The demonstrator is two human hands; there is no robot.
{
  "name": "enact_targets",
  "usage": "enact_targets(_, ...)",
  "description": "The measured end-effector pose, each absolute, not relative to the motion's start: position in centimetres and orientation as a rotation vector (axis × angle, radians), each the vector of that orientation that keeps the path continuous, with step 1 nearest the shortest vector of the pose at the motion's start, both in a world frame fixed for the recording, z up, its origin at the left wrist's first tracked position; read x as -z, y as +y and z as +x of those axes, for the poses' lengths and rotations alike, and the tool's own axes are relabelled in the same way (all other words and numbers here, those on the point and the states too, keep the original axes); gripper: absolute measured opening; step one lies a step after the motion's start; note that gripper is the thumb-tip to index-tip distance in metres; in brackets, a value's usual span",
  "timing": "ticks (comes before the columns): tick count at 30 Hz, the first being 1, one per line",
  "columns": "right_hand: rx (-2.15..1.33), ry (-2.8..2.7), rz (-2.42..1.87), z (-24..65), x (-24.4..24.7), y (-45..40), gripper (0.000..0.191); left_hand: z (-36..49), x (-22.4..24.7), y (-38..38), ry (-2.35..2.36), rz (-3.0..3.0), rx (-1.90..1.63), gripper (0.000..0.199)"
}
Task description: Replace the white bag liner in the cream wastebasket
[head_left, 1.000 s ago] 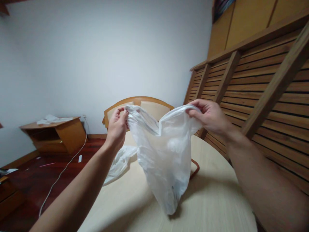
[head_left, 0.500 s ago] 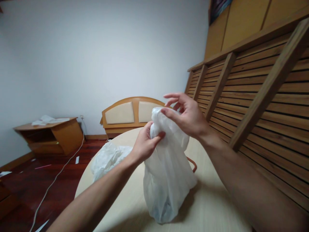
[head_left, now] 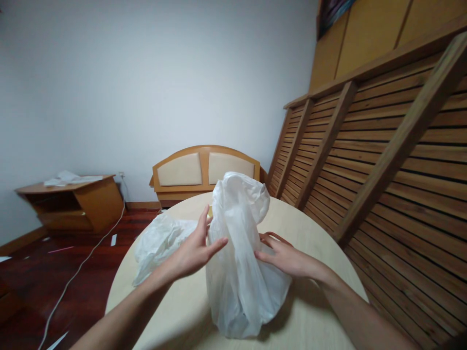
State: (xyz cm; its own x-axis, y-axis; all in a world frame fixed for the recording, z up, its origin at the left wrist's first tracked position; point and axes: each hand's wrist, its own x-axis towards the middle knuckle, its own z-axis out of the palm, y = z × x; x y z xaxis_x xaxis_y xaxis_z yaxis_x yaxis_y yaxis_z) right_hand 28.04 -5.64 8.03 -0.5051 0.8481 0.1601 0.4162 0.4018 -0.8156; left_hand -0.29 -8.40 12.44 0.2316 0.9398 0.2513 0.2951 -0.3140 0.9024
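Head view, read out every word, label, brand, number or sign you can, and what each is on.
None can be read.
Upright white bag: no readable print.
Crumpled white bag on the table: none readable.
White slip on the floor: too small to tell.

White wall (head_left: 182, 92): cool, bluish light, brightest across the middle; greyer toward the upper corners; where it comes from, I can't tell.
Standing bag (head_left: 237, 277): pale and translucent; gentle highlights on the gathered top, greyer folds beneath.
Round table (head_left: 310, 223): a soft-edged shadow just right of the bag; another dim patch at the near left.
Floor (head_left: 83, 291): deep red and murky; faint sheen toward the back.
Slatted panel (head_left: 365, 150): stretched wide along the right edge; lower corner nearly black.
Headboard (head_left: 178, 170): evenly lit; fine detail slightly smeared.
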Motion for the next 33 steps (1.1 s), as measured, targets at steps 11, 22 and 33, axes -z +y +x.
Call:
enact_targets(11,-1.149,-2.209,-1.003,30.9,-5.7,-10.6,0.083,-0.3,-1.0,-14.6,1.074,1.787,-0.769,0.112)
enact_targets(22,-1.232,-1.684,-0.957,27.4,-4.7,-10.4,0.07,1.3,-2.3,-13.0,0.835,1.676,-0.904,0.104)
enact_targets(33,-1.298,-1.734,-1.053,24.1,-3.2,-10.8,0.047,2.8,-0.8,-10.8,0.761,1.581,-0.86,0.138)
